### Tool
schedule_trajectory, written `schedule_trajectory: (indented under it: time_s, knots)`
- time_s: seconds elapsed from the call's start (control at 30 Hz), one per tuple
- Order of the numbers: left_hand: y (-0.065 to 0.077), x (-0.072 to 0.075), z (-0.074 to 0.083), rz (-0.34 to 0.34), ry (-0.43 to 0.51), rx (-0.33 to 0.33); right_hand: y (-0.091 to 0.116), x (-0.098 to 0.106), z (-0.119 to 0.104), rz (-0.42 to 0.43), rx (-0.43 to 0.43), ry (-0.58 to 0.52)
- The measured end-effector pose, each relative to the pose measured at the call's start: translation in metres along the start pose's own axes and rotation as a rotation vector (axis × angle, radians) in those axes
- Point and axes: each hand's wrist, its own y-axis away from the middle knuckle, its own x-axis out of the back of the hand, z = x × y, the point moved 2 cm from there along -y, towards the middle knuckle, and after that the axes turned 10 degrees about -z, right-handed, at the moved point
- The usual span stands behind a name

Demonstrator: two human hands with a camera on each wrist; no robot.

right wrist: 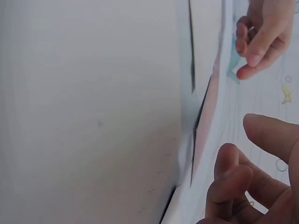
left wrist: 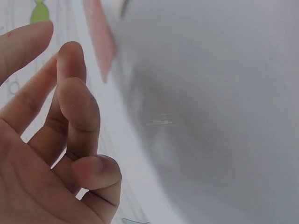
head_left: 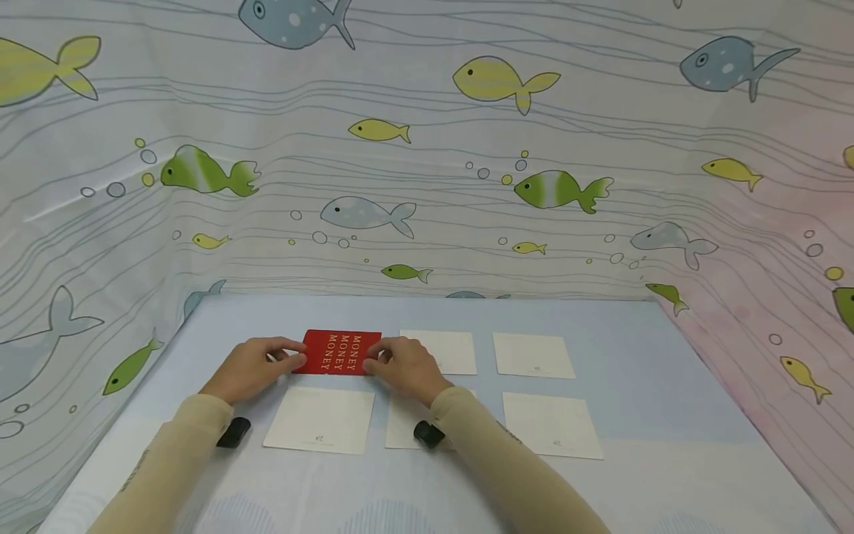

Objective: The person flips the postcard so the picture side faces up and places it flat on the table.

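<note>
A red envelope (head_left: pixel 319 352) printed with gold "MONEY" lines lies flat in the back row in the head view. My left hand (head_left: pixel 256 363) is at its left edge, thumb and forefinger spread a little apart. At the right edge is my right hand (head_left: pixel 408 367), fingers loosely bent, partly covering a white card (head_left: pixel 457 348). The left wrist view shows the fingers of the left hand (left wrist: pixel 60 135) with nothing between them and the envelope (left wrist: pixel 100 42) beyond. Likewise, the right hand (right wrist: pixel 252 177) holds nothing in the right wrist view; the envelope (right wrist: pixel 209 112) lies apart from it.
Another white card (head_left: pixel 534 354) lies at the back right. The front row has a left card (head_left: pixel 320 415), a middle card (head_left: pixel 400 434) under the right forearm, and a right card (head_left: pixel 554 423). Black devices (head_left: pixel 235 432) sit by the wrists. Fish-print sheeting surrounds the table (head_left: pixel 667 482).
</note>
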Motion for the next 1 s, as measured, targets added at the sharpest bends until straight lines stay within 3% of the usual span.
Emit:
schedule_trajectory:
  time_s: [0.17,0.43,0.77,1.0]
  knots:
    - [0.009,0.004,0.009,-0.001,-0.007,-0.023,0.008,0.0,-0.004,-0.011,0.011,0.002]
    - [0.028,0.005,0.016,-0.095,-0.018,-0.063,0.028,-0.01,-0.01,-0.061,0.102,0.183]
    - [0.047,0.0,0.005,-0.126,0.028,-0.117,0.05,-0.011,-0.007,-0.071,0.107,0.268]
    - [0.049,-0.006,-0.002,-0.146,0.002,-0.119,0.054,-0.013,-0.009,-0.097,0.069,0.285]
